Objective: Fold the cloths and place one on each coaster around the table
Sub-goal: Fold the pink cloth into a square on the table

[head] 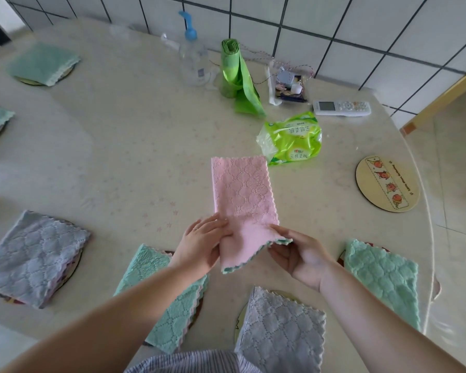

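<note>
I see both of my hands on the pink cloth [244, 205], a long folded strip lying on the table [124, 146] with its near end lifted. My left hand [199, 244] grips that end's left edge, fingers curled around it, and my right hand [297, 254] pinches the right corner between thumb and fingertips. To the right, one round coaster [387, 183] with a fruit print lies bare, well apart from the cloth. Folded cloths sit on the other coasters near me: a grey cloth [34, 258] at left, a green cloth [170, 300] just under my left forearm, a second grey cloth [280, 329] in front of me, and a second green cloth [382, 278] at right. By the tiled wall stands a clear pump bottle [193, 59]; I cannot tell its contents. Beside it stand a green bag roll [236, 74], a small clear container [288, 82] of odds and ends, a remote [341, 107] and a green tissue pack [291, 138].
</note>
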Action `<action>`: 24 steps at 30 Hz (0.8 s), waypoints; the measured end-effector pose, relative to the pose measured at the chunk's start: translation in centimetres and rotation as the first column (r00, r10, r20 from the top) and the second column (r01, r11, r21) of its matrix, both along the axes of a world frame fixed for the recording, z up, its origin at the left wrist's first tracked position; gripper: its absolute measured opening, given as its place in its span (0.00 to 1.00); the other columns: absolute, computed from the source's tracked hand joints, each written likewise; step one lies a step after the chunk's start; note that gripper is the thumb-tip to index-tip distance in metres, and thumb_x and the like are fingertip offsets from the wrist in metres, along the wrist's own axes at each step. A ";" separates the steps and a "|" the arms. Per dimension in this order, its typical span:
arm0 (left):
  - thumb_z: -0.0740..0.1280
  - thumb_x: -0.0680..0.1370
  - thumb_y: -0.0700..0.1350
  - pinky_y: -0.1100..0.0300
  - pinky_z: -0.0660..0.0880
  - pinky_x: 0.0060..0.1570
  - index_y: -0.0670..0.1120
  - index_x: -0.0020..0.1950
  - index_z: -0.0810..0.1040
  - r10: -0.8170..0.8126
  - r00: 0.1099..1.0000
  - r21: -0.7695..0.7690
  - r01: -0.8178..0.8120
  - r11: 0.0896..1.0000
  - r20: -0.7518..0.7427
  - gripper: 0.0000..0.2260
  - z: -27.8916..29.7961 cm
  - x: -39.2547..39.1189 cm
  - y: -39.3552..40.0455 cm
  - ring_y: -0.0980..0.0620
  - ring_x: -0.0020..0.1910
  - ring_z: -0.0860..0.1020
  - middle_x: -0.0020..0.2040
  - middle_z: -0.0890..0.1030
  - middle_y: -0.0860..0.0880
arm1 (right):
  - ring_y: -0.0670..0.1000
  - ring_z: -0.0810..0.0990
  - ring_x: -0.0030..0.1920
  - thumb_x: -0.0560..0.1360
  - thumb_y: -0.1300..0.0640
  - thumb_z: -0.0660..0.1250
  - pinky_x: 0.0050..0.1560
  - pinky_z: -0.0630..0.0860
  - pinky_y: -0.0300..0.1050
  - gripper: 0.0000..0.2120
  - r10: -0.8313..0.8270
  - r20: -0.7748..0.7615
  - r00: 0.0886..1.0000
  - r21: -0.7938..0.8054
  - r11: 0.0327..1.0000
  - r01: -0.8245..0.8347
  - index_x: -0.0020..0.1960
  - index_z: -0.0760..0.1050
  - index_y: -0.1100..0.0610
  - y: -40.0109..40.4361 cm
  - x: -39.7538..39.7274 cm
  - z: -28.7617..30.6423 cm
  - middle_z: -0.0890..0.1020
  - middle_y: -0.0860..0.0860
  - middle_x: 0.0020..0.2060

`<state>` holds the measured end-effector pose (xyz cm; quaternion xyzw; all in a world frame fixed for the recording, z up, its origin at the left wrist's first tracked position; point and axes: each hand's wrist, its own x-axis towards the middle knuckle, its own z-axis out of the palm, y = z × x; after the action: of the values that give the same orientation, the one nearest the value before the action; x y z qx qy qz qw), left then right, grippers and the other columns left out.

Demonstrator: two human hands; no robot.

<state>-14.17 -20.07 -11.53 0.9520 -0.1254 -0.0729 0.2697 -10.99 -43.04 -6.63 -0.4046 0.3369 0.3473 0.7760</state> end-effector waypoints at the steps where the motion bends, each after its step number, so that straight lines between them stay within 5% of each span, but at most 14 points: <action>1: 0.58 0.70 0.46 0.48 0.70 0.63 0.50 0.57 0.79 0.036 0.999 -0.037 -0.035 0.999 0.010 0.18 0.2 0.0 -0.1 0.50 0.65 0.72 0.61 0.79 0.51 | 0.47 0.82 0.29 0.76 0.65 0.58 0.33 0.81 0.41 0.15 0.033 0.025 0.999 -0.039 0.999 -0.032 0.42 0.83 0.60 -0.1 -0.3 0.0 0.83 0.53 0.32; 4: 0.60 0.73 0.40 0.57 0.68 0.63 0.48 0.57 0.79 0.128 0.991 -0.127 -0.122 0.984 0.035 0.15 1.4 -0.3 -0.5 0.53 0.61 0.74 0.58 0.80 0.53 | 0.45 0.81 0.34 0.76 0.71 0.57 0.37 0.80 0.37 0.15 0.222 0.201 0.954 -0.271 0.949 -0.163 0.49 0.79 0.56 -0.6 -1.6 0.2 0.84 0.53 0.39; 6: 0.60 0.76 0.39 0.66 0.66 0.57 0.50 0.59 0.78 0.156 0.987 -0.153 -0.160 0.975 -0.035 0.14 2.6 -0.8 -0.7 0.56 0.55 0.74 0.55 0.79 0.57 | 0.41 0.81 0.39 0.75 0.70 0.61 0.40 0.77 0.31 0.14 0.440 0.328 0.836 -0.508 0.828 -0.237 0.50 0.79 0.53 -1.1 -2.6 0.5 0.83 0.51 0.47; 9: 0.60 0.79 0.41 0.75 0.65 0.41 0.53 0.61 0.75 0.117 0.982 -0.121 -0.136 0.983 -0.146 0.13 3.2 -1.9 -0.3 0.60 0.47 0.72 0.50 0.77 0.58 | 0.37 0.78 0.46 0.71 0.59 0.71 0.47 0.73 0.28 0.13 0.792 0.341 0.506 -0.861 0.480 -0.170 0.55 0.78 0.50 -2.1 -3.9 0.2 0.77 0.41 0.50; 12: 0.60 0.79 0.42 0.78 0.65 0.38 0.52 0.63 0.74 0.082 0.975 -0.143 -0.113 0.983 -0.207 0.13 3.3 -3.0 0.4 0.59 0.45 0.74 0.51 0.79 0.56 | 0.42 0.70 0.58 0.68 0.47 0.69 0.60 0.68 0.39 0.16 0.947 0.195 0.254 -0.981 0.182 0.073 0.55 0.79 0.49 -2.4 -4.6 -1.2 0.72 0.42 0.58; 16: 0.59 0.80 0.42 0.77 0.67 0.38 0.54 0.61 0.74 0.123 0.953 -0.130 -0.164 0.978 -0.279 0.13 3.3 -3.7 1.0 0.61 0.45 0.76 0.51 0.79 0.58 | 0.39 0.64 0.65 0.73 0.52 0.64 0.68 0.64 0.44 0.10 0.969 0.188 0.162 -0.981 0.194 -0.024 0.52 0.76 0.53 -1.1 -4.1 -1.0 0.72 0.46 0.67; 19: 0.58 0.80 0.44 0.74 0.70 0.34 0.55 0.58 0.73 0.160 0.935 -0.104 -0.202 0.974 -0.318 0.10 3.2 -3.5 0.9 0.65 0.38 0.75 0.44 0.78 0.60 | 0.45 0.76 0.54 0.76 0.58 0.60 0.54 0.75 0.45 0.08 0.971 0.121 0.208 -0.972 0.158 -0.174 0.55 0.71 0.53 -0.4 -3.5 -0.7 0.78 0.49 0.58; 21: 0.57 0.81 0.45 0.68 0.74 0.33 0.56 0.56 0.73 0.183 0.921 -0.132 -0.240 0.962 -0.344 0.08 3.3 -3.2 0.7 0.60 0.34 0.77 0.40 0.79 0.58 | 0.49 0.78 0.43 0.78 0.54 0.56 0.44 0.78 0.47 0.05 0.969 0.035 0.245 -0.970 0.092 -0.224 0.53 0.68 0.52 -0.2 -2.9 -0.7 0.80 0.48 0.46; 24: 0.58 0.80 0.45 0.55 0.77 0.38 0.57 0.52 0.72 0.242 0.905 -0.182 -0.319 0.930 -0.351 0.07 3.4 -2.2 0.4 0.52 0.35 0.79 0.39 0.80 0.55 | 0.54 0.80 0.42 0.80 0.50 0.54 0.44 0.77 0.51 0.11 0.968 0.014 0.249 -0.986 0.056 -0.160 0.57 0.67 0.55 0.0 -1.7 -0.9 0.80 0.50 0.43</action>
<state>-16.36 -19.69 -8.14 0.8964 0.0517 -0.1724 0.4052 -12.65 -43.02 -7.57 -0.9336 -0.1175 0.2394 0.2392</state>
